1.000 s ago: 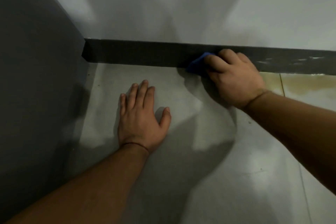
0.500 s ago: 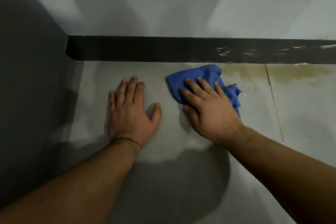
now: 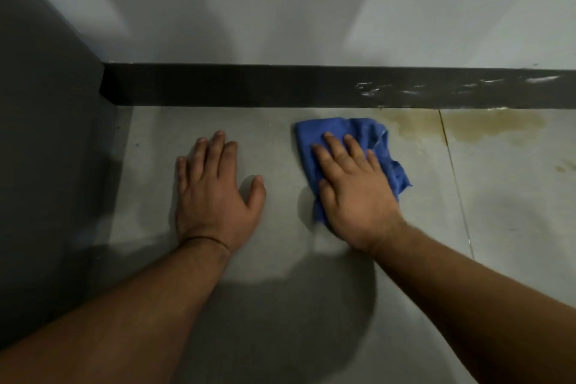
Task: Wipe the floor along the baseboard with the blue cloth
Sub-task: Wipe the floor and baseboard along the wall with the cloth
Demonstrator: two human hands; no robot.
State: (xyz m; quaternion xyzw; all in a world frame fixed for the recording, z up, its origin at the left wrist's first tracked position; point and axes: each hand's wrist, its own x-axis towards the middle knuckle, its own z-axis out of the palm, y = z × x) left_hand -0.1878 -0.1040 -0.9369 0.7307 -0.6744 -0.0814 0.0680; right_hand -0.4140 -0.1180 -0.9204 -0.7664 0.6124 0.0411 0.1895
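The blue cloth (image 3: 324, 129) lies crumpled on the grey floor (image 3: 280, 259), a short way in front of the dark baseboard (image 3: 249, 86). My right hand (image 3: 352, 187) presses flat on the cloth with fingers spread, pointing toward the wall. My left hand (image 3: 215, 193) rests flat on the bare floor to the left of the cloth, fingers apart, holding nothing. A yellowish-brown stain (image 3: 467, 128) runs on the floor along the baseboard, just right of the cloth.
A dark grey panel (image 3: 46, 134) rises on the left and meets the baseboard in the corner. The pale wall (image 3: 280, 9) stands above the baseboard. White smears (image 3: 436, 87) mark the baseboard's right part. A tile joint (image 3: 455, 178) runs right of the cloth.
My right hand pulled the cloth from the baseboard back onto the floor, then slid it slightly right. The stain has come into view. My left hand stayed planted.
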